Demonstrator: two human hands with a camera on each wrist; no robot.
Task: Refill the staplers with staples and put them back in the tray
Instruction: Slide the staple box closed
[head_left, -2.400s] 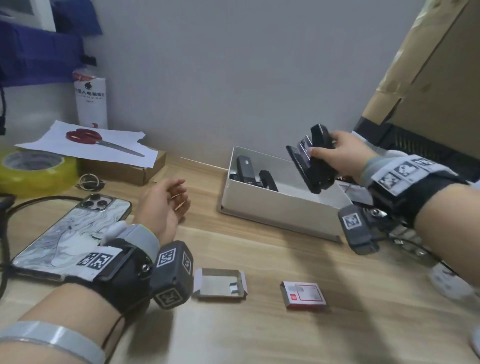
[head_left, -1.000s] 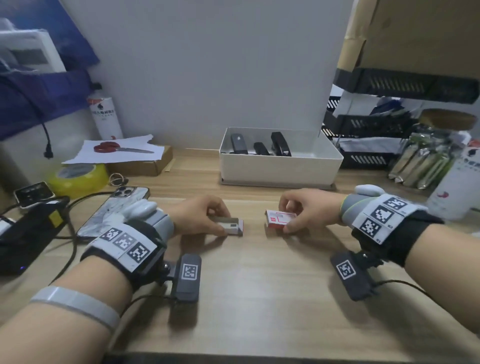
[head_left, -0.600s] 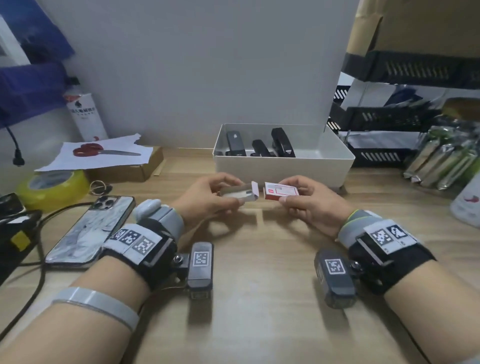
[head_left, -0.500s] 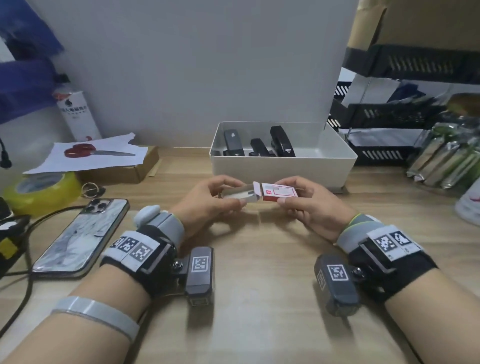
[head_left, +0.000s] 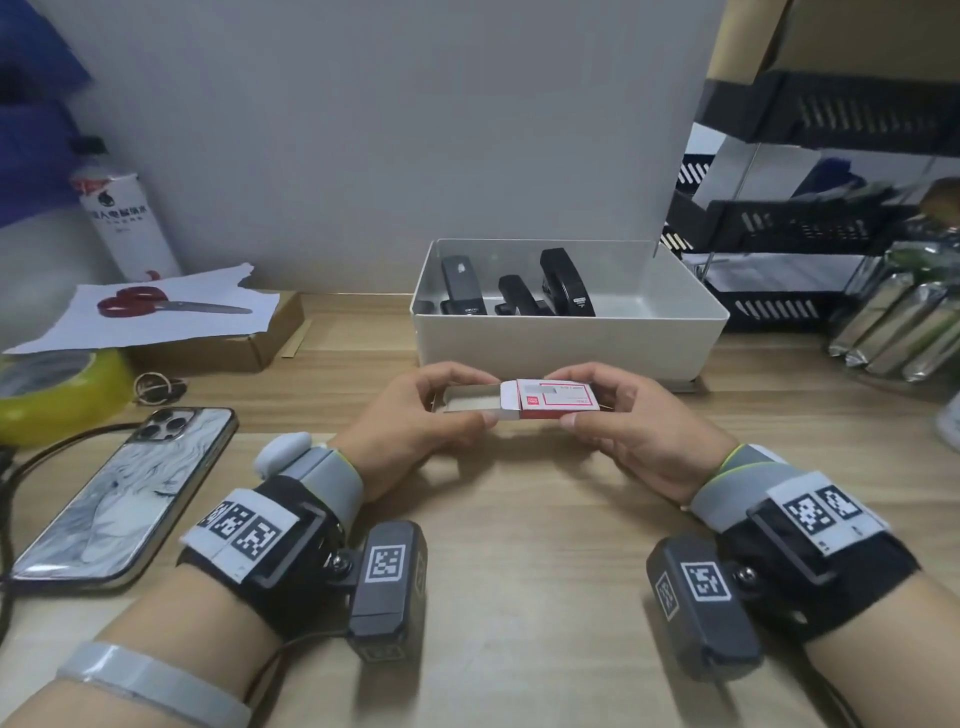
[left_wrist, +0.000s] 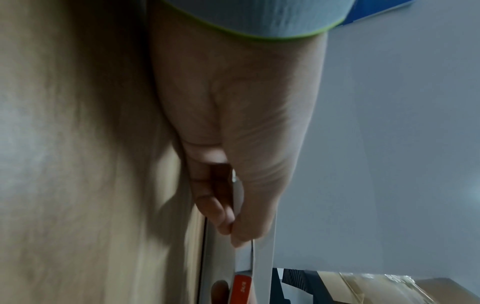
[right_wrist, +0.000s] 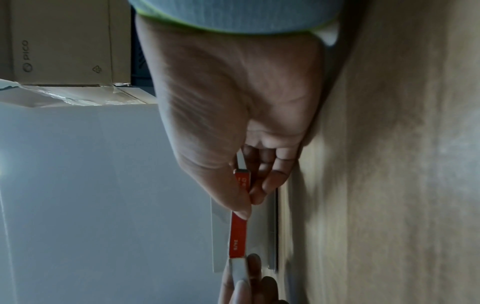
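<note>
Three black staplers (head_left: 514, 291) stand inside the white tray (head_left: 561, 345) at the back of the desk. Just in front of the tray, above the desk, both hands hold a small staple box. My left hand (head_left: 415, 410) pinches the grey inner drawer (head_left: 470, 400), which sticks out to the left and is partly inside the sleeve. My right hand (head_left: 623, 415) pinches the red and white outer sleeve (head_left: 553, 399) between thumb and fingers. The sleeve's red edge (right_wrist: 238, 234) and the grey drawer end (right_wrist: 237, 269) show in the right wrist view; the left wrist view shows the drawer (left_wrist: 240, 197) in my left hand.
A phone (head_left: 124, 488) lies face down at the left with a cable beside it. A yellow tape roll (head_left: 57, 395), a flat cardboard box (head_left: 228, 348) with paper and red scissors (head_left: 156, 306), and a white can (head_left: 124, 223) stand at the back left. Black shelf trays (head_left: 810, 223) and foil packets (head_left: 893, 332) fill the right.
The right hand put a stapler in the tray, then both hands took the box parts from the desk, lifted them and brought them together; the drawer now sits partly inside the sleeve.
</note>
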